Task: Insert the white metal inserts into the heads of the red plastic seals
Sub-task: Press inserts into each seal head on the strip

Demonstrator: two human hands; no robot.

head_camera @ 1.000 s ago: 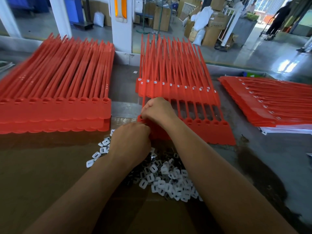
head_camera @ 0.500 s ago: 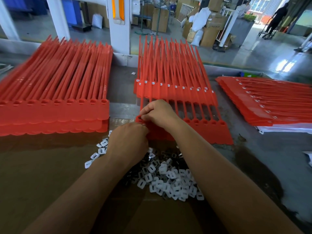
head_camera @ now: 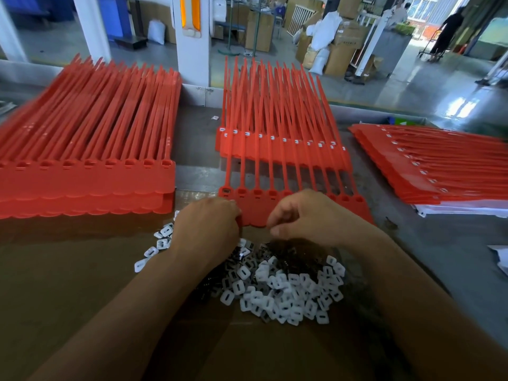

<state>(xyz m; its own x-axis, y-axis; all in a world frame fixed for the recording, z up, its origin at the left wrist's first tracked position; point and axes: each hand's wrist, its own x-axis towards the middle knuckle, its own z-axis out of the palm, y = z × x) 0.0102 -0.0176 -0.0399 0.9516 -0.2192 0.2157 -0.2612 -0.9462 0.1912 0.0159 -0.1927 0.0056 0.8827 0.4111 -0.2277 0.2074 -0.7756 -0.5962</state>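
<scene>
Red plastic seal strip just beyond the heap of white metal inserts: heads mostly empty. Left hand grips its near edge; right hand has curled fingers, contents impossible to tell. Fitted stack right of the heap, unfitted stack left.

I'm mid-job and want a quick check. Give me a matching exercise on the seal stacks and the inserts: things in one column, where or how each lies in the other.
Things:
1. left stack of seals
2. front strip of seals
3. pile of inserts
4. right stack of seals

Places or states:
A. loose on the brown cardboard
B. lies slanted, white inserts showing in the heads
C. between the left hand and the right hand
D. several layers high, head sockets empty

Pairs: 1-D, 2-C, 3-A, 4-B.
</scene>
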